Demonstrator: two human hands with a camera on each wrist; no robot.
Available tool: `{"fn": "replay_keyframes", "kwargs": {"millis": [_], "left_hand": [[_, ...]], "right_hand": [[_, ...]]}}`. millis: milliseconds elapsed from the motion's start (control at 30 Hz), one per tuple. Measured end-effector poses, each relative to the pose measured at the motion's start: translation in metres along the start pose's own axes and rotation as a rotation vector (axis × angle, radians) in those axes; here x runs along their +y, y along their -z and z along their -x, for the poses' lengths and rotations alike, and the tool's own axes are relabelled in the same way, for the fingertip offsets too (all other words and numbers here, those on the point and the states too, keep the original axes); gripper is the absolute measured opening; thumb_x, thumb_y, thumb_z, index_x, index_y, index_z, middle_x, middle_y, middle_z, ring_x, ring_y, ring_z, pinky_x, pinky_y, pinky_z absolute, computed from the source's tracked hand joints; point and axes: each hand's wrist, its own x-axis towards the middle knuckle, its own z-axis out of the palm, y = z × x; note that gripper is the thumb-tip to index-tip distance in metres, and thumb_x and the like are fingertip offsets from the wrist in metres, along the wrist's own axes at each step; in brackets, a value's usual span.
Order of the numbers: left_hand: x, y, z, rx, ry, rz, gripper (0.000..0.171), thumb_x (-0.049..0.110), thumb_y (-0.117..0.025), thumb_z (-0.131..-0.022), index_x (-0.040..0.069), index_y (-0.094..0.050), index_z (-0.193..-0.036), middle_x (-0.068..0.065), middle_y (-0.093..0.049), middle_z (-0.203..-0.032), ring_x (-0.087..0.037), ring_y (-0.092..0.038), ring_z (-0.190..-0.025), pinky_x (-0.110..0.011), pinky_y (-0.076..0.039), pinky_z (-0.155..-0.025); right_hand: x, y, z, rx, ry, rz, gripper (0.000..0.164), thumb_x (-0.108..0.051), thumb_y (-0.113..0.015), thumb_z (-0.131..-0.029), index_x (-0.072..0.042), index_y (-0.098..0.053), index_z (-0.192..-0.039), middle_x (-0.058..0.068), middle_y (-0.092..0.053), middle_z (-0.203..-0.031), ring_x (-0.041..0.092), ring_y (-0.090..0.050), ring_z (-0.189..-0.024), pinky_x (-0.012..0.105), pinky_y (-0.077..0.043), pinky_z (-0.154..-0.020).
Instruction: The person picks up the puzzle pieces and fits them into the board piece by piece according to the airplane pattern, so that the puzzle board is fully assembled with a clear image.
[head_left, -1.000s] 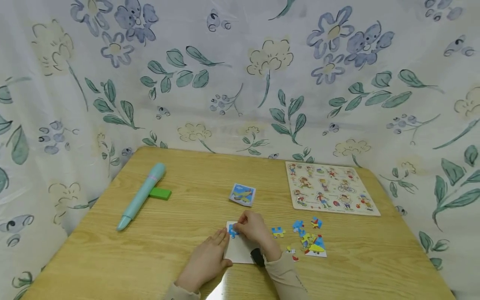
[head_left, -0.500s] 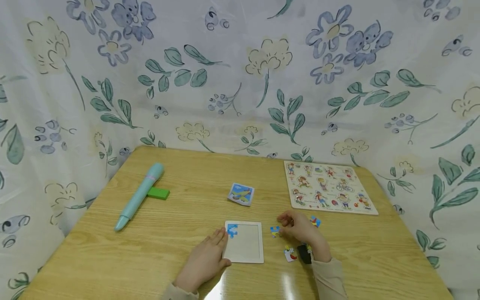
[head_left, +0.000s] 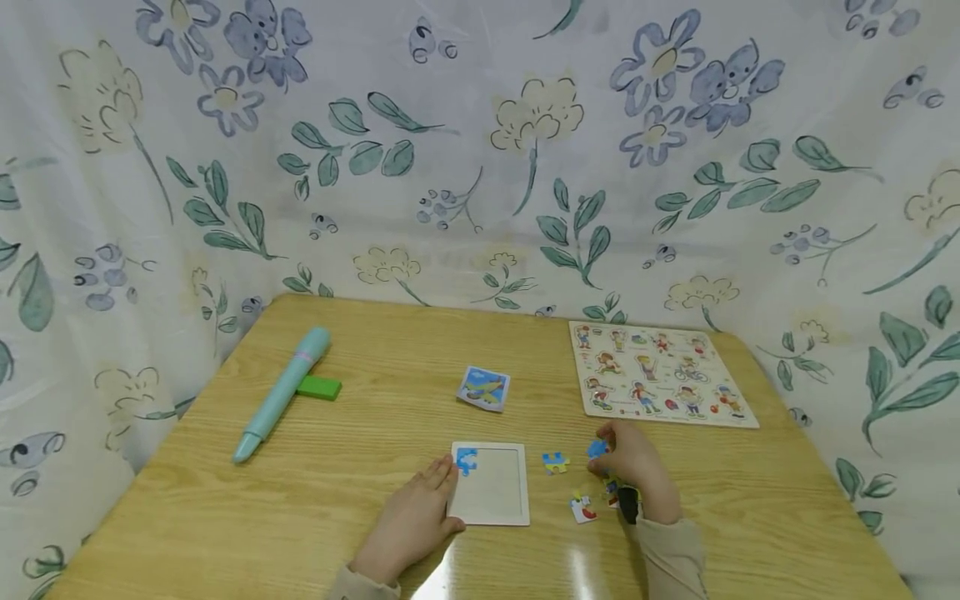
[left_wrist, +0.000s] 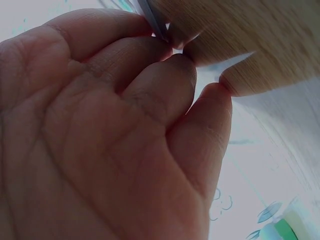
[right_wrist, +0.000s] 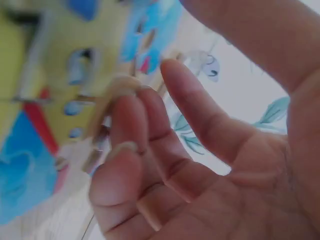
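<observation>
A small square white-framed puzzle tray lies before me, with a blue puzzle piece in its upper left corner. My left hand lies against the tray's left edge, fingers stretched out; its palm fills the left wrist view. My right hand has thumb and fingertips at either side of another blue piece, right of the tray. Under that hand, partly hidden, are colourful joined pieces, blurred in the right wrist view. A yellow-and-blue piece and a white-and-red piece lie nearer the tray.
Behind the tray is a small picture card of an aeroplane. A wooden board with figures lies at the back right. At the left are a turquoise pen-shaped object and a green block. A floral curtain hangs behind the table.
My right hand has left the piece in the tray's corner and moved right to the loose pieces, ending at a blue one. The left hand has stayed at the tray's left edge.
</observation>
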Motion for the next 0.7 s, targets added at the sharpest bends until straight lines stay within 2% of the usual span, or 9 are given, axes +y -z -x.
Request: {"fn": "replay_keyframes", "kwargs": {"millis": [100,267,467,600,700], "left_hand": [[0.0,0.001,0.001,-0.009,0.004,-0.003,0.074,0.038,-0.074,-0.081,-0.009,-0.051,-0.134,-0.023,-0.047,-0.145,-0.037,-0.048,-0.133,-0.052,-0.045,-0.106],[0.0,0.002,0.0,-0.019,0.007,0.0,0.074,0.038,-0.072,-0.082,-0.008,-0.05,-0.135,-0.023,-0.046,-0.146,-0.037,-0.047,-0.134,-0.052,-0.045,-0.107],[0.0,0.002,0.001,-0.018,0.014,0.003,0.074,0.038,-0.073,-0.081,-0.008,-0.05,-0.135,-0.022,-0.046,-0.146,-0.036,-0.047,-0.134,-0.051,-0.044,-0.108],[0.001,0.002,0.0,-0.016,0.015,-0.004,0.074,0.038,-0.072,-0.082,-0.007,-0.051,-0.135,-0.022,-0.046,-0.146,-0.036,-0.047,-0.134,-0.05,-0.044,-0.108],[0.001,0.002,0.0,-0.018,0.017,-0.005,0.073,0.038,-0.072,-0.082,-0.007,-0.051,-0.135,-0.022,-0.046,-0.146,-0.035,-0.047,-0.134,-0.051,-0.044,-0.108]], "right_hand": [[0.001,0.0,0.0,-0.01,-0.026,0.007,0.043,-0.008,-0.08,-0.075,0.007,-0.06,-0.11,0.017,-0.062,-0.098,0.024,-0.057,-0.085,0.041,-0.053,-0.075],[0.0,-0.004,-0.003,0.001,0.006,0.006,0.038,-0.006,-0.079,-0.076,0.005,-0.06,-0.108,0.014,-0.063,-0.098,0.022,-0.057,-0.085,0.039,-0.052,-0.076],[0.0,-0.012,-0.009,0.045,0.043,-0.056,0.028,-0.001,-0.077,-0.075,0.002,-0.06,-0.098,0.009,-0.06,-0.085,0.017,-0.053,-0.074,0.027,-0.045,-0.063],[0.0,-0.016,-0.011,0.048,0.032,-0.073,0.033,0.0,-0.072,-0.081,0.002,-0.058,-0.111,0.007,-0.055,-0.08,0.016,-0.047,-0.067,0.025,-0.039,-0.058],[0.001,-0.016,-0.012,0.049,0.01,-0.044,0.034,-0.004,-0.067,-0.087,0.003,-0.057,-0.119,0.009,-0.058,-0.083,0.017,-0.05,-0.067,0.027,-0.041,-0.057]]}}
